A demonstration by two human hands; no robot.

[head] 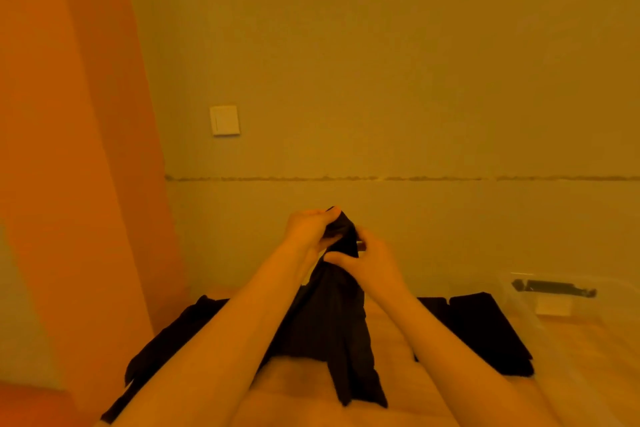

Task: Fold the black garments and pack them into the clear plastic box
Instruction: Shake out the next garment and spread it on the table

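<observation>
Hands (341, 246) pinching black garment (343, 329) top, lifted, clear box (568, 302) at rt

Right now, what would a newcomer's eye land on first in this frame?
Dead centre, the left hand and right hand both grip the top of a black garment, lifted so it hangs down toward the surface. More black garments lie flat on either side: one at left, one at right. At the far right stands the clear plastic box, faint against the wall.

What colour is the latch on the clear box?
Black, on the clear plastic box; the latch shows in the head view.
</observation>
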